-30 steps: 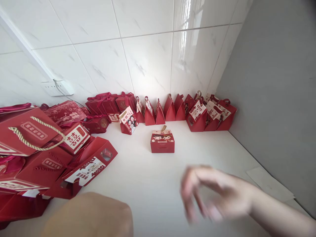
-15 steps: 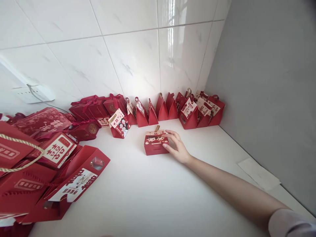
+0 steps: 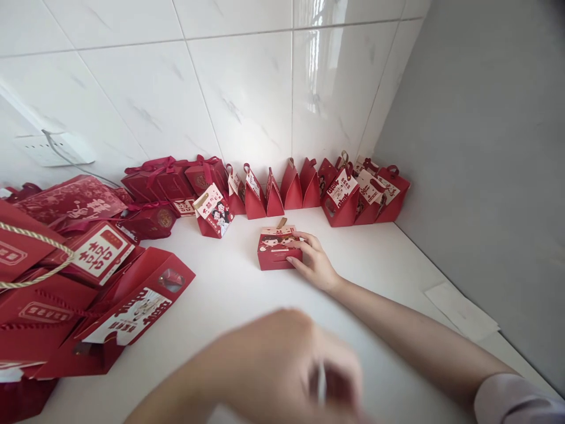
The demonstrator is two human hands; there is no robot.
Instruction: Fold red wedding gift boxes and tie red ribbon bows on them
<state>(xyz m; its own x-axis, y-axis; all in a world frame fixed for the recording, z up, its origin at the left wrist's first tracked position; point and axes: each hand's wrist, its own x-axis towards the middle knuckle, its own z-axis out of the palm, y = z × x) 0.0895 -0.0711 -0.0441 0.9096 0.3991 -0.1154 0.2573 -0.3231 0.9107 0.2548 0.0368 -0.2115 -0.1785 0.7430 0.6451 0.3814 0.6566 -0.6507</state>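
A small red gift box (image 3: 279,259) with cartoon faces on its lid and a gold ribbon tab sits on the white tabletop. My right hand (image 3: 312,259) grips its right end, with the thumb on the front face and the fingers over the top. In the near foreground, my left hand (image 3: 295,359) is smeared by motion, its fingers bent. A pale sliver and something dark show in the gap between its fingers, but I cannot make out what they are. Behind the box to the left stands a peaked gift box (image 3: 214,212) with cartoon figures.
Several peaked red boxes (image 3: 293,185) line the tiled wall (image 3: 247,88), with a cluster (image 3: 342,197) at the right. Red bags and boxes (image 3: 145,312) are heaped at the left. A paper sheet (image 3: 461,312) lies near the grey panel (image 3: 477,147). A cable runs from the socket (image 3: 57,148).
My left hand has swung into view from the bottom edge. My right hand keeps its place on the gift box, its thumb slightly further along the front. The camera view has shifted a little.
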